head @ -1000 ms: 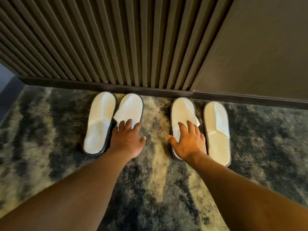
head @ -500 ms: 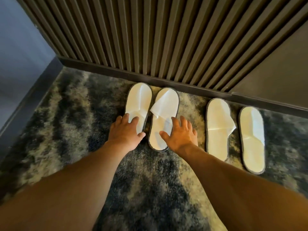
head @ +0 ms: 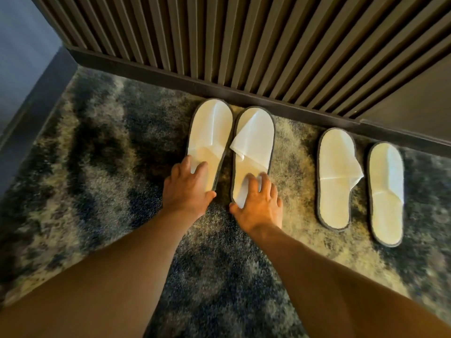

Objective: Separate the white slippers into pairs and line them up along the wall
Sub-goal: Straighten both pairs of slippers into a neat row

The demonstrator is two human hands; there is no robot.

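Four white slippers with dark edging lie on the carpet, toes toward the slatted wall (head: 219, 45), in two pairs. In the left pair, the first slipper (head: 211, 128) and the second slipper (head: 253, 140) lie side by side, almost touching. My left hand (head: 188, 191) lies flat on the first slipper's heel, fingers spread. My right hand (head: 258, 203) lies flat on the second slipper's heel, thumb at its left edge. The right pair, a third slipper (head: 334, 167) and a fourth slipper (head: 385, 191), lies untouched, with a gap between them.
A dark skirting board (head: 146, 71) runs along the foot of the slatted wall. A plain grey wall (head: 22, 45) closes the corner at the left. The mottled grey and beige carpet (head: 97, 154) covers the floor to the left of the slippers and in front of them.
My left hand moved from the second slipper to the first, and my right hand from the third slipper to the second. The view swung left toward the corner.
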